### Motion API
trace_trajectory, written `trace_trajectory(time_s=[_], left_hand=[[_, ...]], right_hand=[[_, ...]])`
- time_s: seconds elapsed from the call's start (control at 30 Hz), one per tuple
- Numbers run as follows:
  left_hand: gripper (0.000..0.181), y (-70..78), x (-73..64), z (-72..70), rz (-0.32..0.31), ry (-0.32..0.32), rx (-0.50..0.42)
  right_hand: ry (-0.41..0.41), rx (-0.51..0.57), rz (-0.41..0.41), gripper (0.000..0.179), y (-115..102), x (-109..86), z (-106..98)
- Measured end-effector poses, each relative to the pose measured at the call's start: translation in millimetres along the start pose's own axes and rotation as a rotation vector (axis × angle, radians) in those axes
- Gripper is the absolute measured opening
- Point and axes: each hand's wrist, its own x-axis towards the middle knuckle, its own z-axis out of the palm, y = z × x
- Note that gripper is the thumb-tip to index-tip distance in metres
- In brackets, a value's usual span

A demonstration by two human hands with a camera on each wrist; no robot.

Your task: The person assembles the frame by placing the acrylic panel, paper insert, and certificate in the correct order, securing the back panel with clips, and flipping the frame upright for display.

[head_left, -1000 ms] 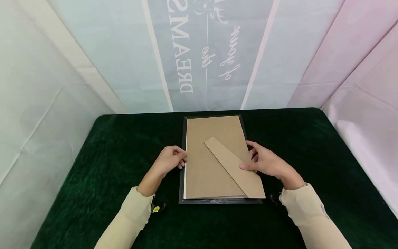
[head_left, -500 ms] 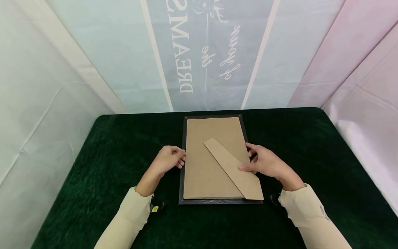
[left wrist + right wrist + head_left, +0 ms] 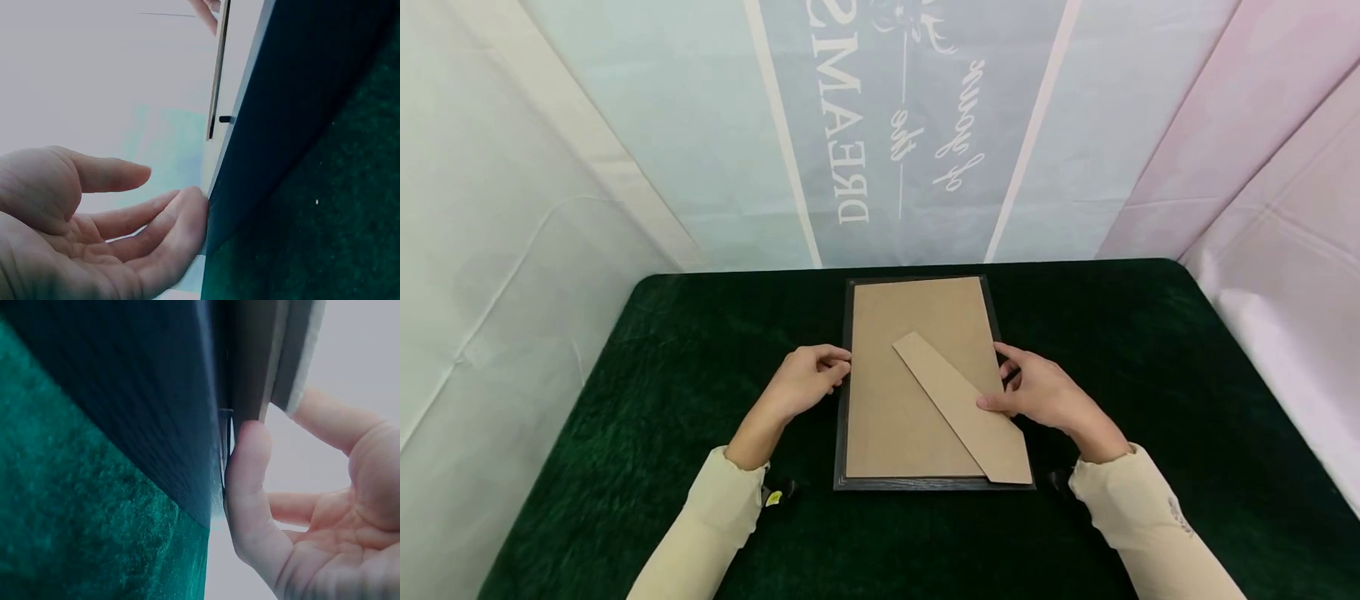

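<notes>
A black picture frame (image 3: 932, 484) lies back up on the dark green cloth. Its brown backing board (image 3: 917, 308) sits over the frame, with a flat easel stand (image 3: 962, 408) slanting across it. My right hand (image 3: 1041, 392) pinches the board at its right side, thumb on the stand and fingers at the board's edge. In the right wrist view, a fingertip (image 3: 253, 440) sits under the board's edge, beside the dark frame side. My left hand (image 3: 805, 379) touches the left edge of the frame. The left wrist view shows its thumb (image 3: 119, 175) apart and its bent fingers against the frame's side.
Green velvety cloth (image 3: 715, 333) covers the table around the frame. A pale printed backdrop (image 3: 925, 125) rises behind the table's far edge, and white fabric hangs at both sides. In the left wrist view, a small dark tab (image 3: 225, 119) sticks up from the frame.
The white edge along the board's left side is no longer visible. The stand's near end has shifted slightly left. My left hand has moved slightly up along the frame's edge.
</notes>
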Motion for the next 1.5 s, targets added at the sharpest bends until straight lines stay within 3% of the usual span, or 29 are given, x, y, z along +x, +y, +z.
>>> trace_trajectory(time_s=[0.23,0.5,0.67,0.83,1.07,1.33,1.5], left_hand=[[0.031,0.6,1.1,1.9,0.112,-0.006,0.121],[0.039,0.5,0.6,5.9,0.124,-0.027,0.195],[0.041,-0.5,-0.9,10.3,0.132,-0.042,0.237],[0.041,-2.9,0.2,14.8,0.124,-0.01,0.254],[0.048,-5.4,2.0,18.9,0.169,-0.012,0.302],[0.048,-4.4,1.7,19.4,0.203,-0.011,0.326],[0.048,-2.9,1.8,20.1,0.206,-0.006,0.326]], right_hand=[[0.039,-0.097,-0.011,0.096,-1.2,-1.3,1.2],[0.062,-0.213,-0.058,0.082,-3.1,-1.2,5.6],[0.056,-0.213,-0.063,0.078,-3.3,-1.6,7.9],[0.069,-0.217,-0.071,0.075,-3.1,-0.7,10.6],[0.069,-0.221,-0.017,0.081,-5.1,-1.4,9.8],[-0.019,-0.155,-0.168,0.02,-7.8,-6.0,9.6],[-0.058,-0.076,-0.225,0.014,-4.0,-4.6,7.6]])
